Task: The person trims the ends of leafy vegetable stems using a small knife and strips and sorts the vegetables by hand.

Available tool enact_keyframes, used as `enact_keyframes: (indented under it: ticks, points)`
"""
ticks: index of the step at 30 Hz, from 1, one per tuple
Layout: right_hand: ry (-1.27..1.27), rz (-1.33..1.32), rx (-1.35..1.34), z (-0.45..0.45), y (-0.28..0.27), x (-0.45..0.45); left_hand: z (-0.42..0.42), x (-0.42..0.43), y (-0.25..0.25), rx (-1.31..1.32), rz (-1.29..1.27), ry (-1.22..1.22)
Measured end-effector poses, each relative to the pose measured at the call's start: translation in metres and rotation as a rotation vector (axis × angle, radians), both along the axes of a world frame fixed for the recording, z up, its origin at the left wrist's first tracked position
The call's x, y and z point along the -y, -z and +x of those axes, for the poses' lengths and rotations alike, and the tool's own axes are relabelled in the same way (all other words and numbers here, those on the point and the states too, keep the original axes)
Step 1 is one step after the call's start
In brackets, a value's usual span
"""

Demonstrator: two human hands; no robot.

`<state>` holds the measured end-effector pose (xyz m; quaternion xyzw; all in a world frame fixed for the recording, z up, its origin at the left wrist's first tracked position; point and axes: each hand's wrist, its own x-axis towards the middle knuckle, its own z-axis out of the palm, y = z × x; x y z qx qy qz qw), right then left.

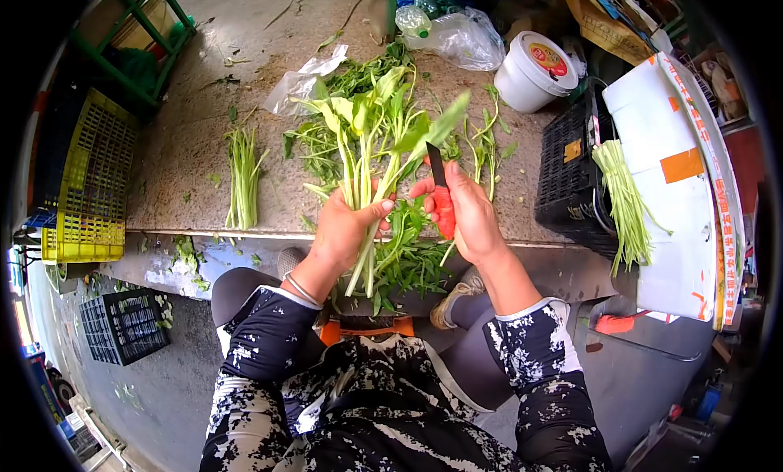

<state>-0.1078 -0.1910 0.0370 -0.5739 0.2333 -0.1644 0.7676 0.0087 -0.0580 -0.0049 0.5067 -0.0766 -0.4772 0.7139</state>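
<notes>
My left hand (349, 227) is closed round a bunch of leafy green stems (359, 174), held upright over the table's front edge with the stem ends pointing down. Just right of it, my right hand (465, 207) grips a knife (443, 211) with a red handle and a dark blade pointing up. One leaf (447, 119) sticks out to the right above the blade. Loose greens (326, 150) lie on the table (192, 174) behind the bunch. More leaves (408, 256) are below my hands, at the table edge.
A trimmed stem bundle (243, 178) lies left on the table. Another bundle (624, 199) rests on a white foam box (673, 243) at right, beside a black crate (571, 166). A white bucket (534, 72) and plastic bags (469, 39) stand behind. Yellow crate (94, 170) at left.
</notes>
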Motion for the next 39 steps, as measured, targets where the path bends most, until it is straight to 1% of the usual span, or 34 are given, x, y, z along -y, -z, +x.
enact_keyframes:
  ticks: [1, 2, 4, 5, 7, 9, 11, 12, 13, 15, 17, 18, 19, 21, 22, 23, 25, 26, 28, 31, 35, 37, 39]
  points:
    - [-0.047, 0.192, 0.044, -0.001, 0.0, 0.001, -0.001, 0.0, 0.0, 0.036, 0.013, -0.003]
    - [-0.07, 0.135, 0.075, -0.001, -0.001, 0.0, -0.001, -0.001, 0.001, 0.035, 0.013, -0.001]
    - [-0.045, 0.135, 0.088, 0.0, 0.002, -0.001, -0.002, -0.003, 0.002, 0.114, 0.107, 0.053]
    - [-0.021, 0.136, 0.101, 0.0, 0.003, -0.001, -0.003, -0.003, 0.002, 0.114, 0.106, 0.054]
    - [-0.032, 0.114, 0.096, -0.001, 0.006, 0.002, -0.004, -0.004, 0.003, 0.229, 0.077, 0.094]
    - [-0.043, 0.092, 0.091, -0.002, 0.007, 0.004, -0.005, -0.004, 0.011, 0.245, 0.071, 0.087]
    - [0.013, 0.02, -0.017, -0.001, 0.007, 0.004, -0.006, -0.007, 0.014, 0.26, 0.066, 0.077]
    - [0.015, 0.021, -0.017, -0.002, 0.006, 0.004, -0.006, -0.008, 0.014, 0.25, 0.057, 0.08]
    - [0.034, -0.069, -0.062, -0.004, 0.004, 0.006, -0.005, -0.01, 0.013, 0.239, 0.048, 0.084]
    - [0.056, -0.158, -0.106, -0.007, 0.003, 0.011, -0.002, -0.014, 0.01, 0.206, 0.058, 0.083]
    - [0.369, -0.541, -0.232, -0.008, 0.004, 0.025, 0.002, -0.018, 0.004, 0.175, 0.069, 0.083]
    - [0.481, -0.601, -0.039, -0.003, 0.016, 0.035, 0.005, -0.02, -0.001, 0.125, 0.053, 0.097]
    - [0.486, -0.602, -0.036, -0.012, 0.023, 0.042, 0.007, -0.022, -0.004, 0.077, 0.035, 0.112]
    - [0.224, -0.211, -0.386, -0.023, 0.006, 0.038, 0.012, -0.026, -0.003, 0.091, -0.005, 0.155]
    - [0.144, 0.059, -0.311, -0.027, 0.014, 0.038, 0.013, -0.028, -0.003, 0.035, -0.047, 0.15]
    - [0.149, 0.06, -0.308, -0.028, 0.015, 0.034, 0.014, -0.03, -0.003, -0.022, -0.088, 0.144]
    - [-0.049, 0.541, -0.062, -0.023, 0.015, 0.025, 0.014, -0.033, -0.001, -0.011, -0.09, 0.154]
    - [-0.046, 0.543, -0.061, -0.02, 0.013, 0.021, 0.015, -0.033, -0.001, -0.01, -0.125, 0.183]
    - [-0.213, 0.734, 0.088, -0.016, 0.007, 0.015, 0.014, -0.034, -0.001, -0.005, -0.154, 0.228]
    - [-0.173, 0.797, 0.131, -0.015, 0.008, 0.017, 0.013, -0.032, -0.003, 0.009, -0.17, 0.293]
    - [-0.187, 0.878, 0.208, -0.012, 0.008, 0.026, 0.013, -0.037, -0.001, 0.028, -0.172, 0.351]
    - [-0.15, 0.851, 0.173, -0.014, 0.008, 0.027, 0.012, -0.037, -0.004, 0.004, -0.133, 0.311]
    - [-0.127, 0.711, 0.091, -0.015, 0.005, 0.028, 0.013, -0.038, -0.006, 0.011, -0.127, 0.307]
